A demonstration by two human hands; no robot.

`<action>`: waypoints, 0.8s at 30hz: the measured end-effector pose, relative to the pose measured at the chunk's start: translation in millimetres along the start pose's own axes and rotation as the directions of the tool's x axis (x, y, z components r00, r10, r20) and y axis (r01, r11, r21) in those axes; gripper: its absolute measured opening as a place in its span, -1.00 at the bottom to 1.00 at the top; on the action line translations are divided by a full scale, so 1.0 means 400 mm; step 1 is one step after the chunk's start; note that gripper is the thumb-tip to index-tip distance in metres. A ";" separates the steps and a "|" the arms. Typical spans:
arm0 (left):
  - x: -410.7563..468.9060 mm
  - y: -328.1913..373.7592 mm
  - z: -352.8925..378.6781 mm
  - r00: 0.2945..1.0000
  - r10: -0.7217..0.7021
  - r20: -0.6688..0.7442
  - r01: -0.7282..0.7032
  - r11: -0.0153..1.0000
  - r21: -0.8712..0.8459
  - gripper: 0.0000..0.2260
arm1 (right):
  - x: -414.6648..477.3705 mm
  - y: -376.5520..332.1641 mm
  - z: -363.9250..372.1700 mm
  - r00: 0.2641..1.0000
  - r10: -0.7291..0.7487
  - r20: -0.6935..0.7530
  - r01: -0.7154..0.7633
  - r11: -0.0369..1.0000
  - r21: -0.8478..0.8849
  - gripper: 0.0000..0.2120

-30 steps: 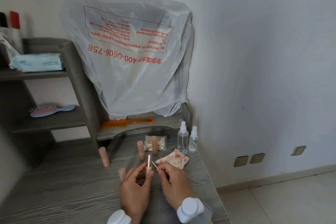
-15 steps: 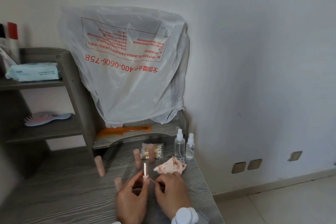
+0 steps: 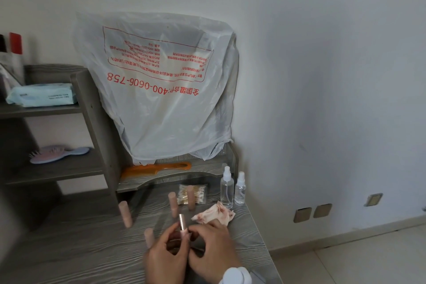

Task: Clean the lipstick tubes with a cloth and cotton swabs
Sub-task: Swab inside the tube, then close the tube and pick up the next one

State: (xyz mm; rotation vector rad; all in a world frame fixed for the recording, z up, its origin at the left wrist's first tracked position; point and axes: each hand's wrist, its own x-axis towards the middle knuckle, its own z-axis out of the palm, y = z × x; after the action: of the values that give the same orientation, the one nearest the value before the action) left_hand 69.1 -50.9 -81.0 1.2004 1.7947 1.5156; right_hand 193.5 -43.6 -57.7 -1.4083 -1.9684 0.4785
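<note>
- While my left hand (image 3: 166,253) pinches the lipstick tube (image 3: 182,226) upright between thumb and fingertips at its pink lower barrel, the metallic upper sleeve stands clear above the fingers, over the near part of the desk (image 3: 69,249).
- My right hand (image 3: 212,249) has its fingers curled and their tips drawn in against the tube's base. I cannot tell whether they pinch a swab (motion blur).
- Handling, as judged: the tube is small, light and rigid. Its smooth sleeve is probably slippery, more so where smeared.
- Hold point, as judged: the lower barrel, where my left hand has it. A grip on the sleeve would cover the surface due for wiping.
- Fragility, as judged: the casing looks sturdy, but any lipstick inside would be soft, so only light pressure at the mouth.
- The cloth (image 3: 214,214) lies crumpled and pink-stained just beyond my right hand. It is soft and can be taken by any fold.
- The swab packet (image 3: 198,195) lies further back, beside two spray bottles (image 3: 227,188).
- Four pink pieces (image 3: 125,213) stand upright on the desk (tubes or caps, I cannot tell). They are narrow and look easily toppled.
</note>
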 end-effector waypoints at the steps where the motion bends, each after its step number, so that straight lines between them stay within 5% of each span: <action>1: -0.002 0.003 -0.001 1.000 -0.006 -0.006 0.006 1.000 -0.016 -0.65 | 0.000 0.001 0.003 1.000 0.029 0.008 -0.029 1.000 -0.003 -0.58; 8: -0.013 0.008 0.000 0.996 0.091 -0.014 -0.091 0.995 -0.035 -0.63 | 0.006 0.011 0.011 0.989 0.126 0.071 -0.125 0.992 -0.015 -0.57; 11: -0.014 0.004 -0.019 0.929 0.355 -0.103 -0.335 0.926 0.173 -0.76 | 0.008 0.014 0.011 0.989 0.137 0.047 -0.137 0.991 0.004 -0.59; 13: -0.017 0.007 -0.034 0.863 0.483 -0.150 -0.441 0.863 0.245 -0.67 | 0.007 0.012 0.010 0.990 0.139 0.039 -0.139 0.990 0.011 -0.68; 24: 0.026 -0.040 -0.067 0.878 0.462 -0.125 -0.356 0.806 0.473 -0.65 | 0.007 0.017 0.013 0.988 0.143 0.057 -0.146 0.988 0.049 -0.70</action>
State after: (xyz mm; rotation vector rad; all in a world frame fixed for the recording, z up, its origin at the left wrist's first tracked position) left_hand 37.3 -55.7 -87.5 1.7953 2.2238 1.5810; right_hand 194.2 -38.1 -64.9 -1.5260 -1.8882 0.6353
